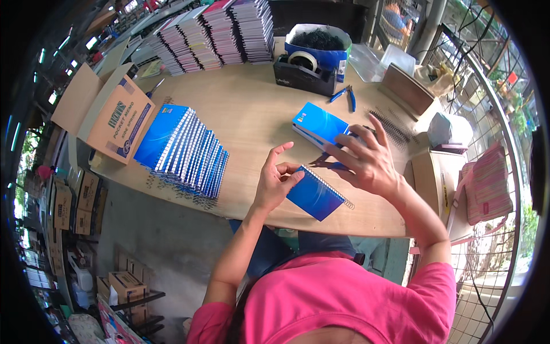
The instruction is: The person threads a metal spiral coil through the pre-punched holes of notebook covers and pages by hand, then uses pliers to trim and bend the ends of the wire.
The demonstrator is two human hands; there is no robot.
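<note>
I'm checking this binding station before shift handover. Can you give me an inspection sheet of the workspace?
Surface: pale wooden table, mostly bare at centre.
Job's things: blue spiral notebook in hand; small pliers; stack of blue notebooks; row of bound notebooks.
Clutter: tape dispenser, blue pliers, loose spiral coils, open carton.
Grip: left hand shut on the notebook; right hand holds the small pliers.
Cables: nothing seen.
Surroundings: wire fence, pink bag, cartons on the floor.

Blue notebook (314, 198) with silver spiral — pink shirt (355, 301), tan table (252, 109), pink-striped bag (490, 183).
</note>
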